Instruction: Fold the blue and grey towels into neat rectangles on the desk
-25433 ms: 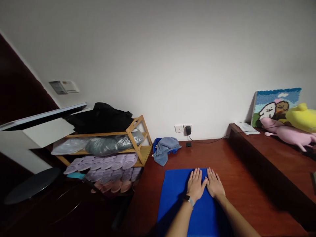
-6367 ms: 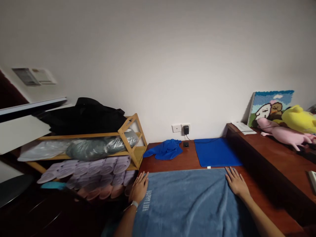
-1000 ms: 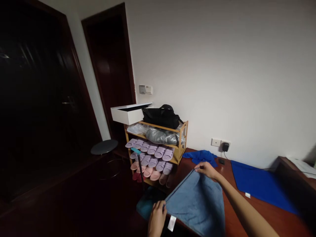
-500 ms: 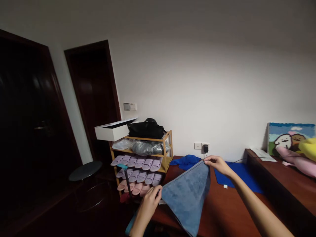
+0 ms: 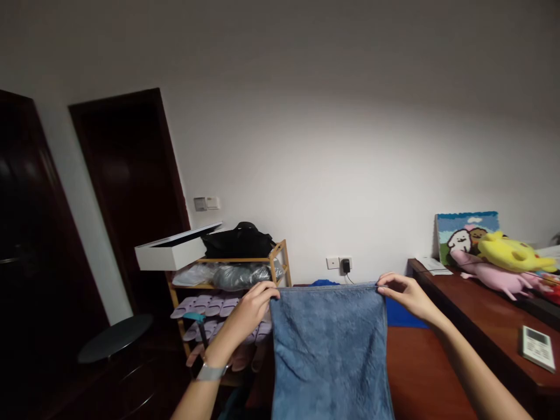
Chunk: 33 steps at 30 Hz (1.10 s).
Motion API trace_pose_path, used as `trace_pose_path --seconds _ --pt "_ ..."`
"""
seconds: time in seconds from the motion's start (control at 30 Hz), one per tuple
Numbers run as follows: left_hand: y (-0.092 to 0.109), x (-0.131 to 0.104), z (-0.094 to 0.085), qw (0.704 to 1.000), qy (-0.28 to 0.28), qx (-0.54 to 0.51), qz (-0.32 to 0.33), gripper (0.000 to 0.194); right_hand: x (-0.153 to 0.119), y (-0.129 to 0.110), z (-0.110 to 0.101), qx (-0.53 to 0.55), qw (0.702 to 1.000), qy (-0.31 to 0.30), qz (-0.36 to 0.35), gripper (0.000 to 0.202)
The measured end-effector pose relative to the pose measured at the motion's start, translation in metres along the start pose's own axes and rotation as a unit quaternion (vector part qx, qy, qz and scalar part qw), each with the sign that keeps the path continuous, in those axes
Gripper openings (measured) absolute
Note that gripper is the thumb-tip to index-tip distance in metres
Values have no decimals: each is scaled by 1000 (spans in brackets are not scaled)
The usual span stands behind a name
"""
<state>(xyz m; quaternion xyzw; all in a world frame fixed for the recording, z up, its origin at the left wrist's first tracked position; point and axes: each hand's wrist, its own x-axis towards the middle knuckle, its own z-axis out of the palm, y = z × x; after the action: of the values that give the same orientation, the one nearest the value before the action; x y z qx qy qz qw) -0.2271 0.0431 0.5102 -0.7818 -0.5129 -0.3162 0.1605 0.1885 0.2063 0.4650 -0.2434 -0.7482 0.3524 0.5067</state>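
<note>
A blue-grey towel (image 5: 330, 350) hangs stretched by its top edge between my two hands, its lower end running out of the frame. My left hand (image 5: 256, 303) is closed on the top left corner, fingers over the edge. At the top right corner my right hand (image 5: 402, 294) pinches the cloth between thumb and fingers. Behind the towel lie a flat blue cloth (image 5: 405, 316) and a bit of a crumpled blue cloth (image 5: 324, 282), both largely hidden, on the red-brown table (image 5: 426, 367).
On the left stands a wooden shoe rack (image 5: 280, 256) with slippers, a black bag (image 5: 238, 241) and a white box (image 5: 170, 256). A round stool (image 5: 116, 338) is beside it. On the raised ledge at right lie plush toys (image 5: 507, 254) and a white remote (image 5: 538, 348).
My left hand has risen level with the right, so the towel, slanted before, now hangs straight and spread. The view has turned right, bringing the remote into sight.
</note>
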Motion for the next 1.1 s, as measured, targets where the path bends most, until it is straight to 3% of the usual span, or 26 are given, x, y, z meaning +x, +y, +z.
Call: trace_pose_path --seconds 0.2,0.47,0.63,0.8,0.87,0.93,1.0,1.1 --pt "14 9 15 997 -21 -59 -39 26 -16 7 -16 -19 998 18 59 53" --pt "30 8 36 976 -78 -199 -48 16 -40 13 -45 -23 994 77 75 57" --pt "73 16 58 929 -139 -332 -87 12 -51 36 -78 -48 979 156 126 61" --pt "120 15 105 841 -174 -479 -183 27 -30 78 -96 -52 960 251 115 61" --pt "124 7 126 816 -159 -516 -207 33 -9 98 -86 -64 960 252 108 58" --pt "116 -7 147 801 -129 -538 -231 35 19 120 -63 -97 964 224 101 52" --pt "97 -28 170 783 -96 -555 -266 37 50 143 -24 -132 970 178 97 41" --pt "54 -68 206 763 -44 -549 -340 44 91 176 63 -137 980 109 94 25"
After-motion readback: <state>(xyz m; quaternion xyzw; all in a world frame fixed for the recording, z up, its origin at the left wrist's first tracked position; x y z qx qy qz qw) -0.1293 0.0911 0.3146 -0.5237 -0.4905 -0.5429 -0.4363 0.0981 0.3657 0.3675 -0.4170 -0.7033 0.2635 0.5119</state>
